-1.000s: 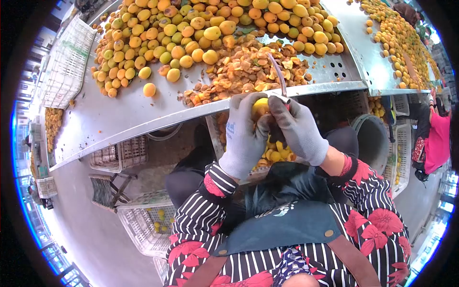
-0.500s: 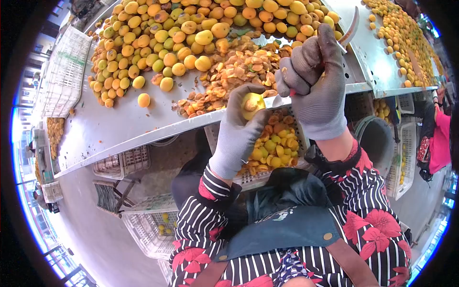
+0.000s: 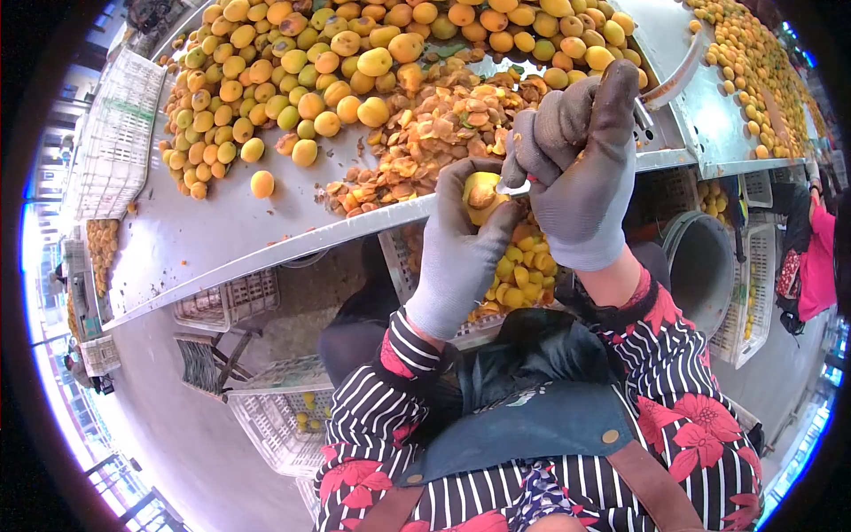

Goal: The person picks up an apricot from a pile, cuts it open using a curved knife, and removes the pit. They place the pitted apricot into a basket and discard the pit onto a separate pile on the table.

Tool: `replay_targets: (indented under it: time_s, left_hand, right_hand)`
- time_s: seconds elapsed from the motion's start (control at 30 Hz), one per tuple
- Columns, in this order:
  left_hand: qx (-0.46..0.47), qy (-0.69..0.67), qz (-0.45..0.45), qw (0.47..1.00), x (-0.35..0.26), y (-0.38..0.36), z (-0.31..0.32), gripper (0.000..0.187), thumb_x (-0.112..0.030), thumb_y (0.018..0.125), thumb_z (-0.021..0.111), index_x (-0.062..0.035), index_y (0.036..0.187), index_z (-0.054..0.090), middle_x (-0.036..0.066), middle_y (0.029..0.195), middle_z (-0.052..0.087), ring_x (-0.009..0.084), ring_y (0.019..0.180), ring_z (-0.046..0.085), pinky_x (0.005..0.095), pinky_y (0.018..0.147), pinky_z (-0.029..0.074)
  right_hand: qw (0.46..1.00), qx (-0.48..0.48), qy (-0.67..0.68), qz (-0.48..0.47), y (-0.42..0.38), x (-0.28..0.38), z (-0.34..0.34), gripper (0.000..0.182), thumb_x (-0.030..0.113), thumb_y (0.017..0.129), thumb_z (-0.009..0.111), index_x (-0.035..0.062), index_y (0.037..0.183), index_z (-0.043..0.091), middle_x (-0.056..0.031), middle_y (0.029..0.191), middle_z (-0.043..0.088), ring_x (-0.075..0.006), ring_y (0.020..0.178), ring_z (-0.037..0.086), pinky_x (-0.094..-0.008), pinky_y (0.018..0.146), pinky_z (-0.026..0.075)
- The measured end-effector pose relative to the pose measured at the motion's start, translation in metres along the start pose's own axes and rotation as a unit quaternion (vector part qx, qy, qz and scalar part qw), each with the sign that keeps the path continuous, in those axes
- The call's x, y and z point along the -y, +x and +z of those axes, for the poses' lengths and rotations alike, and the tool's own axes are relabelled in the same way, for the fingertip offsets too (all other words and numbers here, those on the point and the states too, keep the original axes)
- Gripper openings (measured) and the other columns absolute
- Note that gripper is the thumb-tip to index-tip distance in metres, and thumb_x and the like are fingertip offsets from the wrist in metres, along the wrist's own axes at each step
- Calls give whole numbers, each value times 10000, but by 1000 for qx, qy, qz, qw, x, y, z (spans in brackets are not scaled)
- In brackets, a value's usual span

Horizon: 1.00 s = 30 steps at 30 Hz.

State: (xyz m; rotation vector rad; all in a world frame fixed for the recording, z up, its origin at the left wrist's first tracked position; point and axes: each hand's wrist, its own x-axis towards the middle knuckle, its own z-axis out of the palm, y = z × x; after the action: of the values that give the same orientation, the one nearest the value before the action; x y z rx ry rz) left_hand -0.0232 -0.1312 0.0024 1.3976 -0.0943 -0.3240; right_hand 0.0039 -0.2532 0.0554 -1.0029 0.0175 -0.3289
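Note:
My left hand (image 3: pixel 463 244), in a grey glove, is closed around a cut apricot (image 3: pixel 481 197) whose brown pit shows in the yellow flesh. Just to the right, my gloved right hand (image 3: pixel 578 168) is wrapped round a small knife (image 3: pixel 512 187). The short blade tip reaches the apricot beside the pit, and a curved metal end sticks out past the thumb side. The handle is hidden in the fist. Behind both hands, a heap of pits and scraps (image 3: pixel 443 124) lies on the metal table (image 3: pixel 239 226).
Whole apricots (image 3: pixel 292 62) are piled at the back of the table. Below its front edge a crate holds apricot halves (image 3: pixel 523 270). A grey bucket (image 3: pixel 700 266) stands at right, a white crate (image 3: pixel 120 133) at left. A person in pink (image 3: pixel 817 266) is at far right.
The right hand has come down and left, bringing the blade tip from beside the apricot to its pit. The left hand, with the apricot, has shifted slightly right.

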Motion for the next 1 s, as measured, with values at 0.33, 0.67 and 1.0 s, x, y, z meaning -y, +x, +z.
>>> replay_targets:
  time_s: [0.33, 0.67, 1.0]
  left_hand:
    - [-59, 85, 124, 987, 14, 0, 12, 447, -40, 953, 573, -13, 1355, 380, 186, 1202, 536, 248, 1103, 561, 343, 963, 445]
    - [-91, 256, 227, 935, 19, 6, 6, 492, 60, 932, 485, 2, 1399, 343, 177, 1232, 545, 254, 1130, 556, 360, 970, 447]
    - [-1, 76, 136, 988, 14, 16, -10, 348, -87, 912, 619, 9, 1229, 510, 151, 1052, 629, 180, 973, 608, 312, 876, 486]
  right_hand:
    - [998, -64, 7, -12, 3, -12, 8, 592, 644, 990, 432, 166, 677, 275, 35, 583, 210, -113, 468, 242, -284, 427, 275]
    - [995, -96, 1, 37, -1, -22, 17, 613, 637, 993, 431, 162, 651, 250, 34, 582, 192, -117, 476, 253, -285, 440, 285]
    - [997, 45, 34, 46, 10, -13, -20, 359, 393, 1042, 503, 113, 831, 427, 0, 645, 368, -139, 545, 396, -315, 593, 477]
